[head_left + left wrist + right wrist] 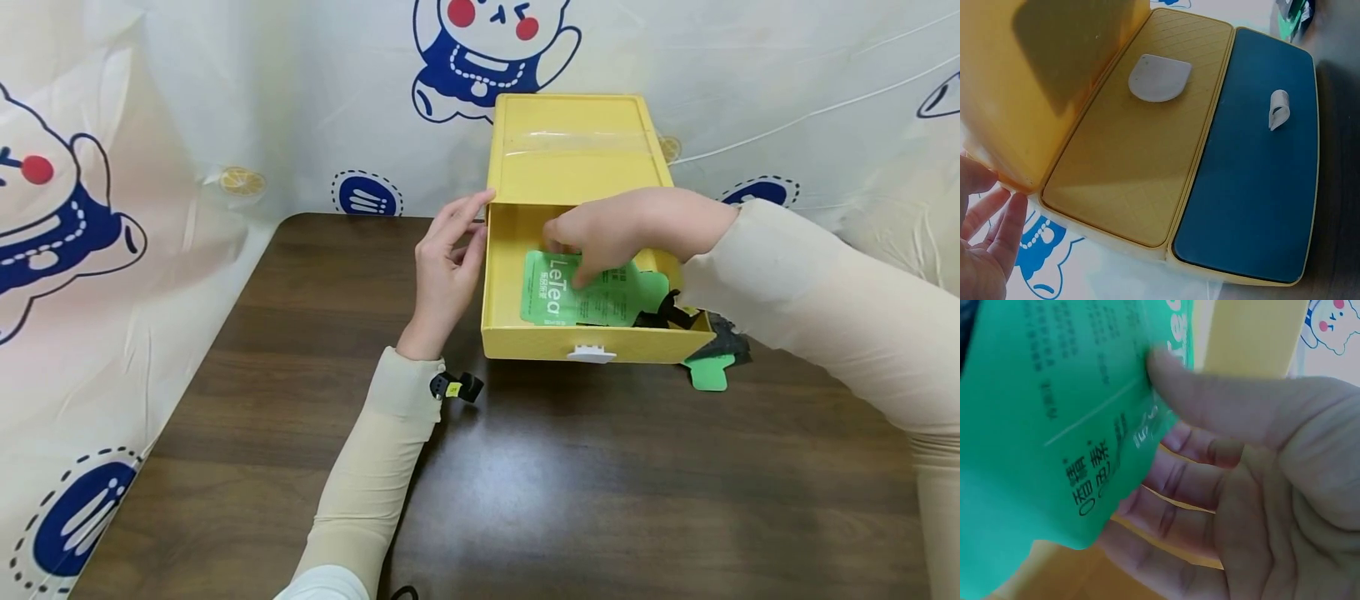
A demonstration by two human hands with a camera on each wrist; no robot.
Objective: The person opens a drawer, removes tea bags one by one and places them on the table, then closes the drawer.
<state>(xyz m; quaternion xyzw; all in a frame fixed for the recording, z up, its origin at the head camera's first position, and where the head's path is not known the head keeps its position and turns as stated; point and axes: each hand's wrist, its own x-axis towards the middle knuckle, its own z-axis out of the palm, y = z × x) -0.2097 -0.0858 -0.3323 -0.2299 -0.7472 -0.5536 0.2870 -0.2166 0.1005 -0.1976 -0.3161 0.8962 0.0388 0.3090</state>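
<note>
A yellow drawer (517,343) is pulled out of a small yellow cabinet (581,175). Inside it lies a flat green packet (536,296) marked "LeTea". My right hand (626,227) reaches into the drawer and pinches the packet's edge; the right wrist view shows the thumb on the printed face and the fingers behind. Black strap-like material (660,317) sits at the drawer's right front corner. My left hand (446,271) touches the left side near the cabinet's front edge, fingers fairly straight, holding nothing.
Below the open drawer are a closed yellow drawer (1116,156) with a white tab and a closed blue drawer (1247,169) with a curled tab. A green piece (708,373) and black material (727,346) lie right of the cabinet. A patterned curtain (337,100) hangs behind the brown table (525,500).
</note>
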